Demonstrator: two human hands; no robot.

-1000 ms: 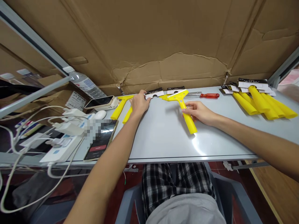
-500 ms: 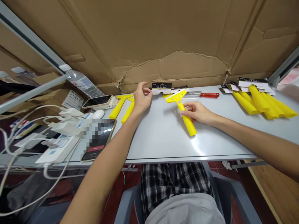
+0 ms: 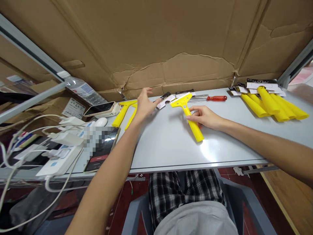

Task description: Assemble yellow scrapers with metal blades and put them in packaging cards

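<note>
A yellow scraper (image 3: 194, 128) with a wide T-shaped head is gripped by my right hand (image 3: 201, 116), its handle slanting down to the right. My left hand (image 3: 146, 106) is at the back of the table with fingers apart. Its thumb reaches the left end of a black-and-white header card (image 3: 166, 100), which is tilted beside the scraper head; whether they touch I cannot tell. Another card (image 3: 184, 92) lies just behind. Left of my left hand lie two more yellow scrapers, one in full view (image 3: 121, 115) and one (image 3: 131, 118) partly covered by my wrist.
A red-handled screwdriver (image 3: 216, 98) lies at the back. Several carded yellow scrapers (image 3: 269, 102) are piled at right. At left are phones (image 3: 101, 108), a white mouse (image 3: 101, 122), a power strip (image 3: 57, 163) with cables and a bottle (image 3: 83, 88). Cardboard (image 3: 195, 42) walls the back.
The card by my left hand has swung from level to tilted, and my left fingers have spread. My right hand still holds the scraper in nearly the same place. The view has shifted slightly.
</note>
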